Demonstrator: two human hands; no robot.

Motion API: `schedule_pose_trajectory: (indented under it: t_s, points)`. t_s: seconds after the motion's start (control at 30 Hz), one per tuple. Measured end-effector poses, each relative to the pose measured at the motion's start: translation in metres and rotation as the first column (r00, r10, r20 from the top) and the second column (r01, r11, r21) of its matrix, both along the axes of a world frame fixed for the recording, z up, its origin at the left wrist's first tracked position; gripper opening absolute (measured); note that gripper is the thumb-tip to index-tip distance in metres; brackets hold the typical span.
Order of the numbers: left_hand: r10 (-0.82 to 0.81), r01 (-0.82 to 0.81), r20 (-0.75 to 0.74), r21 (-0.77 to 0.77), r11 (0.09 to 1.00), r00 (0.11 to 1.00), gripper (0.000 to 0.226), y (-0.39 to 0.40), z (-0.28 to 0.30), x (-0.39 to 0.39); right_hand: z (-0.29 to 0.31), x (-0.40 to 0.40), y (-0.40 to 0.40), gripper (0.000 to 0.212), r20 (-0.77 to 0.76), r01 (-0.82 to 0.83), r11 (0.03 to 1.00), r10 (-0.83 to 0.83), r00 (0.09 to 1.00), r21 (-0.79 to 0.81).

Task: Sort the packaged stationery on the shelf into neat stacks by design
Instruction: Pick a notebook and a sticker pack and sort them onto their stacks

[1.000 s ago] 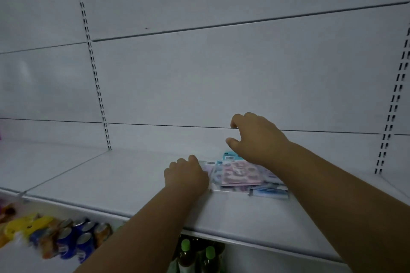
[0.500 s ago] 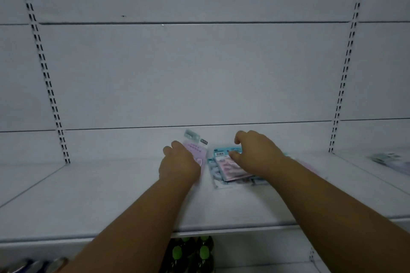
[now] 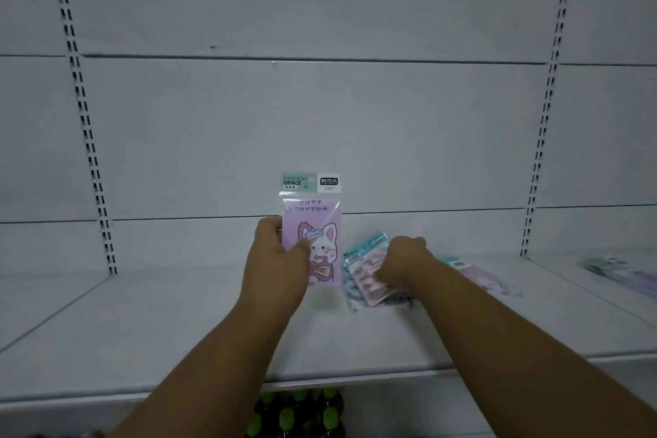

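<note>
While left grip point(image 3: 281, 252) pinches upright FASHION GRACE pack point(image 3: 313, 224) | right grip point(image 3: 401, 260) curled on pile point(image 3: 369, 277)

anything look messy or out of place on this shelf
Yes. The pile of packets under the right hand is fanned out and skewed, not a neat stack. Another packet lies apart behind that arm, and more sit loose on the next bay. The left hand holds a pink packet upright.
</note>
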State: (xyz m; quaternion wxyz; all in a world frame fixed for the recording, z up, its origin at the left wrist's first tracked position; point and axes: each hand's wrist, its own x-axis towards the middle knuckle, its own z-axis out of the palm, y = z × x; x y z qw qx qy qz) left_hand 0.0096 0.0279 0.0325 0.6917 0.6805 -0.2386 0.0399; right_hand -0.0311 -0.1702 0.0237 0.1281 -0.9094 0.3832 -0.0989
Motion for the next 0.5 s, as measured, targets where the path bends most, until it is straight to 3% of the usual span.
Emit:
schedule_pose_trajectory:
  t_s: [0.1,0.23,0.37,0.5]
  points:
    - [-0.031,0.031,-0.013,-0.002,1.000,0.999,0.017,-0.002,-0.005,-0.008,0.003,-0.014,-0.001,0.026,0.256,-0.012,0.995,-0.013,0.967,0.096]
    - [-0.078,0.078,-0.023,-0.007,0.997,0.997,0.014,-0.019,-0.009,-0.025,0.000,-0.040,-0.006,0.014,0.643,-0.101,0.947,-0.126,0.755,0.305]
    - [-0.145,0.145,-0.021,-0.016,0.989,0.989,0.015,-0.048,-0.006,-0.055,0.012,-0.086,-0.023,0.005,0.781,-0.160,0.938,-0.152,0.606,0.306]
    - [-0.208,0.207,-0.032,-0.046,0.977,0.978,0.016,-0.093,-0.005,-0.104,0.013,-0.147,-0.061,0.007,0.816,-0.119,0.949,-0.181,0.549,0.291]
